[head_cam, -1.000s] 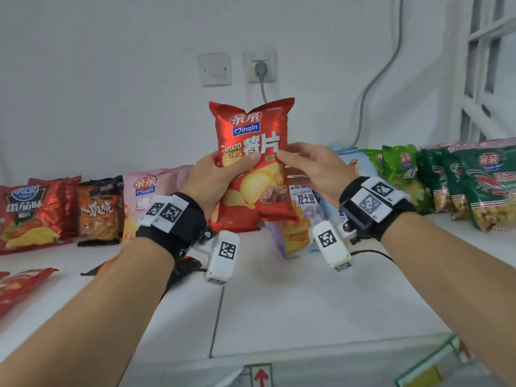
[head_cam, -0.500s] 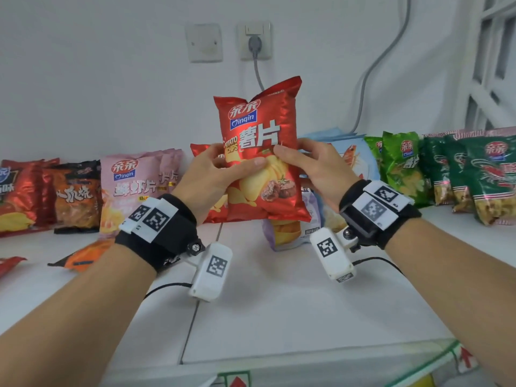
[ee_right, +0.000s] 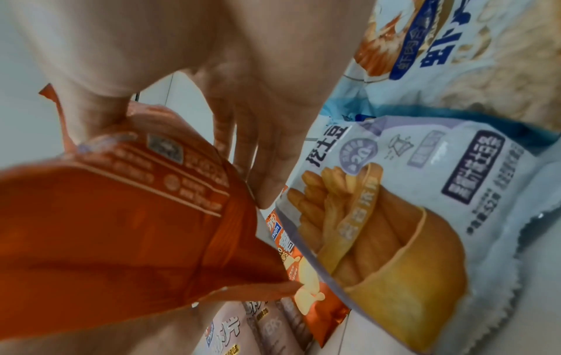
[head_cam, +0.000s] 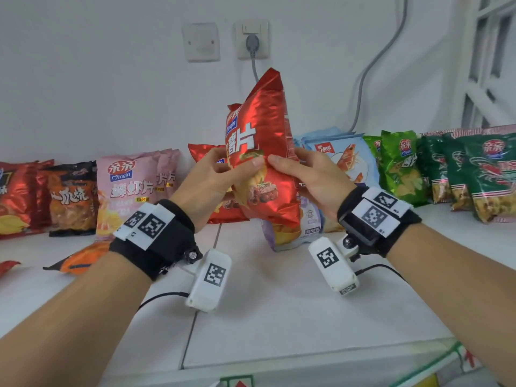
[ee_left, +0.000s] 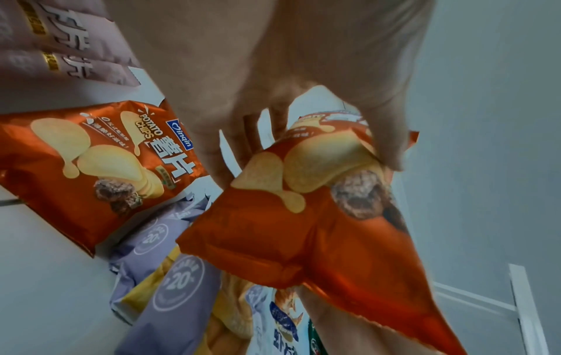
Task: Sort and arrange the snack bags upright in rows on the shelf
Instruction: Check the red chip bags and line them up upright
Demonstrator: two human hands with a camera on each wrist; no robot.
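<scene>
Held in the air above the shelf (head_cam: 279,303), in front of the wall: red chip bag (head_cam: 259,152), long axis near upright, top leaning slightly right, printed face turned leftward. Gripped at mid-height from both sides by left hand (head_cam: 212,182) and right hand (head_cam: 310,177), thumbs pressed on the front, fingers (ee_left: 230,153) curled behind. Matching red bag (head_cam: 205,156) stood against the wall directly behind, on the left-hand side, just beside the pink bags (head_cam: 131,188). Purple bag (head_cam: 290,230) below, probably slumped rather than upright. Judged: destination back and left; left hand nearer.
</scene>
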